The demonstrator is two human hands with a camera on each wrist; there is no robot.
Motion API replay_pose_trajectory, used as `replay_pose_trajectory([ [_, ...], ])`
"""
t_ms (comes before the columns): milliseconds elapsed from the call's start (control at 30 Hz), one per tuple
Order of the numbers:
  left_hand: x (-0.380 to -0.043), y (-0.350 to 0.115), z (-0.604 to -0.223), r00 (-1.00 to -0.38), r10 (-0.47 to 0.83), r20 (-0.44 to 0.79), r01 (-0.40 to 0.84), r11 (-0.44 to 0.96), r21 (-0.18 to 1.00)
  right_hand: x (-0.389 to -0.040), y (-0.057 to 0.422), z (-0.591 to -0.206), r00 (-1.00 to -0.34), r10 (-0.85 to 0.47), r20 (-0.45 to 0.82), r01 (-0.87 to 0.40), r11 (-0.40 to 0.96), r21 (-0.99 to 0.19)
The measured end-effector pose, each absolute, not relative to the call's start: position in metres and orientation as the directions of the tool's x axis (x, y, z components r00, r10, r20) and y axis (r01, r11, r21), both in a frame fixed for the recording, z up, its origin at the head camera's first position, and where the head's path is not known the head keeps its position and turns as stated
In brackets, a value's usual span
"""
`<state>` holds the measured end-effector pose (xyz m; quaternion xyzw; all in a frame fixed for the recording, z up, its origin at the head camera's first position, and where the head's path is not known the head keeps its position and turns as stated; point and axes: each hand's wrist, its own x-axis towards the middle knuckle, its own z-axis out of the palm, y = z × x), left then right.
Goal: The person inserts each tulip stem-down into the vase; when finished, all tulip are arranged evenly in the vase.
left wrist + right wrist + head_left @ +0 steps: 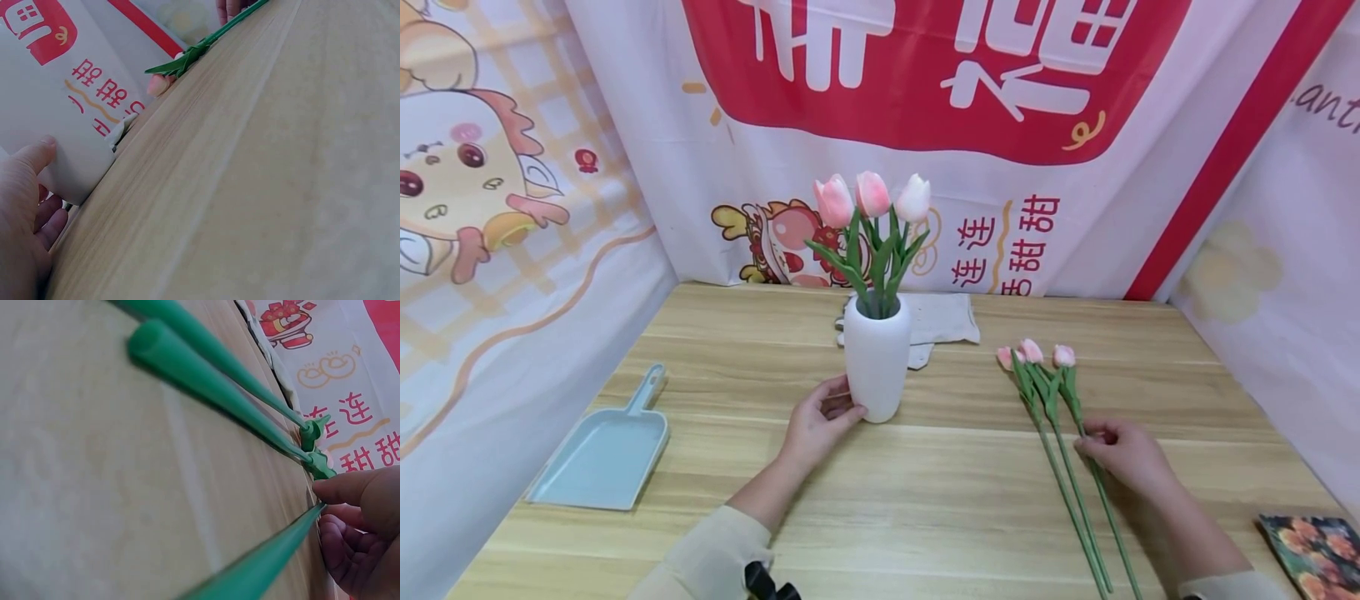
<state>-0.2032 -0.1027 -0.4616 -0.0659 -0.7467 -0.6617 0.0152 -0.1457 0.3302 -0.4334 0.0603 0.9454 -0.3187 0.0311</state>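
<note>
A white vase stands upright on the table with three pink and white tulips in it. My left hand holds the vase low on its left side; in the left wrist view the thumb lies against its wall. To the right, three more pink tulips lie side by side, heads away from me. My right hand pinches the stem of the rightmost tulip below its leaves. In the right wrist view that stem runs from the fingertips, apart from the other two stems.
Behind the vase lie grey-white gloves. A light blue dustpan sits at the left, its handle pointing away. At the right front edge is a flower-patterned card or booklet. Printed cloth hangs around the wooden table.
</note>
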Motion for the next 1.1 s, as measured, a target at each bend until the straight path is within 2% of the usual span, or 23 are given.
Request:
replay_pose_trajectory([
  [367, -0.202, -0.102, -0.462, -0.99, 0.08, 0.117, 0.126, 0.115, 0.985, -0.147, 0.328, -0.433, -0.968, 0.143, -0.207, 0.246, 0.712, -0.657],
  [833, -0.201, -0.102, -0.461, -0.989, 0.079, 0.125, 0.132, 0.104, 0.986, -0.151, 0.331, -0.421, -0.961, 0.206, -0.185, 0.272, 0.584, -0.764],
  [1100, -0.202, -0.103, -0.462, -0.989, 0.081, 0.122, 0.13, 0.108, 0.986, -0.157, 0.318, -0.412, -0.955, 0.228, -0.187, 0.27, 0.418, -0.868],
])
